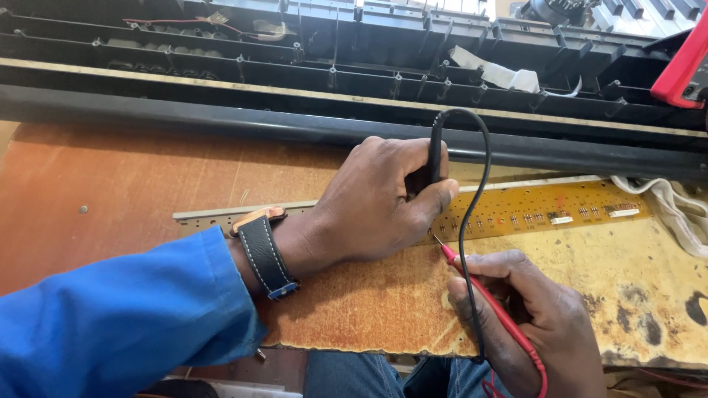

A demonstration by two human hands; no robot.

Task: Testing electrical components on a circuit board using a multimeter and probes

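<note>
Table (110, 191): worn orange-brown top, a pale stained patch at the right. Across its far edge lies an opened black keyboard chassis (295, 81), ribs and wiring exposed; a red tool (686, 66) sits at the upper right corner, white cable (675, 210) at the right edge.

Circuit board (560, 210): long, narrow, yellow, lying flat on the table just in front of the chassis, with rows of small parts along it. Its left part runs under the left hand.

Left hand (376, 203), blue sleeve (110, 317) and black-strapped watch (265, 250): fingers closed round the black probe (436, 151), held upright over the board; its tip is hidden behind the fingers, so contact cannot be confirmed. The black lead (472, 214) loops up and back down toward the lap.

Right hand (531, 309): clamped on the red probe (479, 287) in a pencil grip, the metal tip slanted up to the board's near edge, touching or just short of it.

Judgement: step in hand is point-to-point testing of the board with both probes. The next move appears to call for steady tip placement on small contacts, avoiding a slip onto neighbouring pads.
</note>
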